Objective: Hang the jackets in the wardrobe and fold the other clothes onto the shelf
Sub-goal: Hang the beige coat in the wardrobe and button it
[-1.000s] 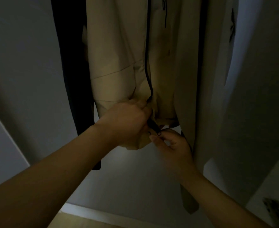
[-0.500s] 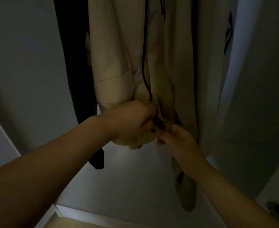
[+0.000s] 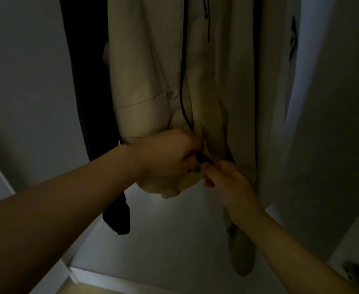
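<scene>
The light inside the wardrobe (image 3: 36, 81) is dim, and the top of every garment is cut off by the upper edge of the view, so no hanger or rail shows. The beige jacket (image 3: 148, 71) hangs in the middle of the wardrobe, its cloth smooth and slightly stiff, with a seam across the lower panel and a dark zipper line (image 3: 182, 85) running down its open front. The bottom of that zipper is hidden between the two hands, and the small dark piece there is probably the zipper's end, though it is too shadowed to be sure.

The left hand (image 3: 168, 158) is curled tight round the bunched lower hem of the jacket, a fold of cloth bulging out below the fist. The right hand (image 3: 227, 179) sits just beside it, fingertips touching it, thumb and forefinger pinching at the dark piece on the jacket's other front edge.

To the left of the beige jacket hangs a dark garment (image 3: 93, 102), long and narrow, its lower end dangling free above the wardrobe's pale floor. A strip of beige cloth (image 3: 241, 251) hangs low behind the right forearm. At the right edge stands the pale wardrobe door (image 3: 333, 102).
</scene>
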Motion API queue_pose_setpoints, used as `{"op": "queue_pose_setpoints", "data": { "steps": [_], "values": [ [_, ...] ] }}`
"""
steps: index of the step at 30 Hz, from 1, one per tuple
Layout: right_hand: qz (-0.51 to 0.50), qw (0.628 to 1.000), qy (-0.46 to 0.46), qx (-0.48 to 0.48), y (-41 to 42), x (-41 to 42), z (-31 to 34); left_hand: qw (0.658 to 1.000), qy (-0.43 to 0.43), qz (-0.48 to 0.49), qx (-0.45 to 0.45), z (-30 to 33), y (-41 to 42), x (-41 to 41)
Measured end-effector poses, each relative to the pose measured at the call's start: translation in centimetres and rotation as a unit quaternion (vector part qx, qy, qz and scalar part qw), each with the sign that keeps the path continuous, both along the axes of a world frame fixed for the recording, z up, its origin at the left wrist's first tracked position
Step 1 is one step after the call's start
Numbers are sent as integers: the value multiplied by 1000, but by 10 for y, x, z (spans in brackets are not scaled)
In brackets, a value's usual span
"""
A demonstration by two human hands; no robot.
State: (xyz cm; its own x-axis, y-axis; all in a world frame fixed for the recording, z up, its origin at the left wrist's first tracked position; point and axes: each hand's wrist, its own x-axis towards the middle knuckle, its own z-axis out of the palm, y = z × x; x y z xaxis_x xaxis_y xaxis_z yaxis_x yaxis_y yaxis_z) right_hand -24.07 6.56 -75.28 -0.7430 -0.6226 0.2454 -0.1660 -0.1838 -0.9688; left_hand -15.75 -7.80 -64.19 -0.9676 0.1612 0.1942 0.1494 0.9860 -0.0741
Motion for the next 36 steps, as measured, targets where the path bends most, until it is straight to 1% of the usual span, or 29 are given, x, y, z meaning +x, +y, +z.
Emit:
{"op": "queue_pose_setpoints", "data": {
  "steps": [4,6,9,12,16,18,20,22,23,24,25,26,27,28,29,30,31,32,33,36],
  "values": [
    [-22,999,25,-21,4,3,-2,997,-19,-2,-77,-7,-5,-6],
    [-36,999,28,-24,6,6,-5,991,-27,26,-130,-6,-13,-11],
    [-55,998,10,-32,11,11,-6,976,-26,66,-205,8,-31,-15],
    [-88,995,-11,-46,15,14,-14,954,5,107,-280,27,-44,-18],
    [-124,990,-49,-38,14,15,-28,910,86,158,-374,59,-47,-16],
    [-124,990,-66,7,11,8,-26,898,105,150,-400,68,-43,-16],
    [-90,988,-59,110,3,-1,-19,904,102,127,-396,70,-31,-19],
    [-23,976,-28,214,-4,-3,-4,920,78,87,-375,74,-21,-26],
    [10,974,1,228,-7,-1,3,928,62,69,-360,78,-17,-28],
    [23,975,15,220,-10,2,12,937,52,58,-340,83,-15,-28],
    [-8,976,47,210,-12,6,23,944,51,48,-321,89,-14,-27],
    [-68,971,110,203,-12,8,37,950,58,35,-305,93,-12,-25],
    [-124,952,185,208,-12,9,51,953,69,21,-294,95,-11,-23],
    [-136,940,236,204,-11,9,66,955,75,10,-287,97,-10,-21],
    [-103,946,228,204,-11,8,83,956,77,0,-283,97,-10,-19],
    [-49,960,189,202,-14,6,98,957,69,-4,-283,96,-12,-18],
    [-16,964,169,202,-17,2,108,957,49,-1,-286,96,-14,-16],
    [-5,966,165,199,-21,-1,117,956,27,9,-293,97,-16,-14],
    [-16,962,176,207,-22,-2,124,953,9,24,-302,99,-19,-11],
    [-24,949,228,214,-15,1,130,936,-21,78,-344,107,-29,-8]
  ]
}}
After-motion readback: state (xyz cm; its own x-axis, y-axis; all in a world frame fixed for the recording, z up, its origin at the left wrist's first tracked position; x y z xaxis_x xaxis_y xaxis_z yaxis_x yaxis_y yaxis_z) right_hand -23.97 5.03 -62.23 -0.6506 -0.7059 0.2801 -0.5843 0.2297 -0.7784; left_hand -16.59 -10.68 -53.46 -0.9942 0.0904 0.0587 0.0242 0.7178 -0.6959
